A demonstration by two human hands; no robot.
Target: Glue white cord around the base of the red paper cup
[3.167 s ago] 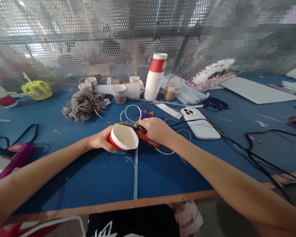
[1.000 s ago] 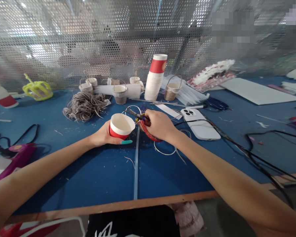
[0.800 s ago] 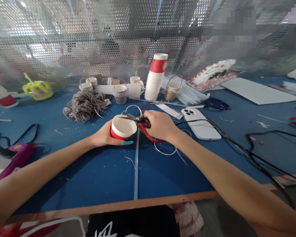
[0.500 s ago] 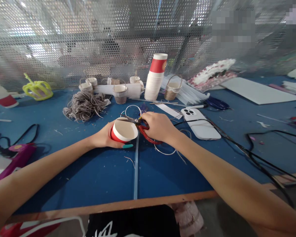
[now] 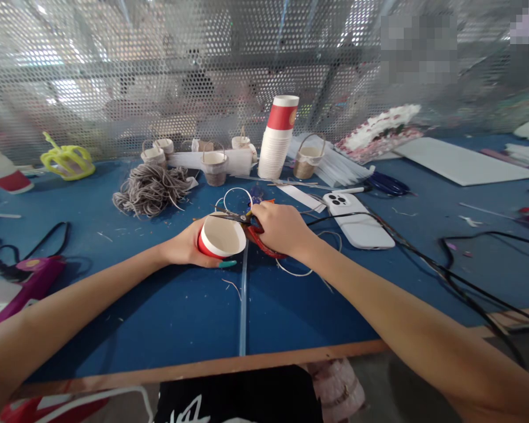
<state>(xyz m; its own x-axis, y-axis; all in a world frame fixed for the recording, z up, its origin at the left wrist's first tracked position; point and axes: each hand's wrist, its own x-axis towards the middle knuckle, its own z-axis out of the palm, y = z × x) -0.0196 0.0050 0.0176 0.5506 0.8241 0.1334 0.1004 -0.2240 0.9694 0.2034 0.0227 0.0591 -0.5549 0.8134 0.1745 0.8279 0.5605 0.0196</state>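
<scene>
The left hand [image 5: 186, 244] is wrapped around the paper cup [image 5: 223, 238], with the thumb along the near side; its other fingers are mostly hidden, so I cannot tell how they press. The cup is held above the blue worktop [image 5: 158, 317], near the middle, and its mouth is tilted toward the person. The right hand [image 5: 283, 228] is closed around the red handles of the scissors [image 5: 245, 219], and the dark blades reach over the far rim of the cup. How wide the blades are parted, I cannot tell. By my judgement, the step in hand is cutting at this rim, and no cut piece can be seen hanging from it. The next move seems to call for a steady left grip, firm but not crushing the thin paper, while the right hand guides the blades along the edge. Behind the cup stand the stacked cups [image 5: 275, 141], and the grey yarn [image 5: 152, 189] lies farther to the left.
</scene>
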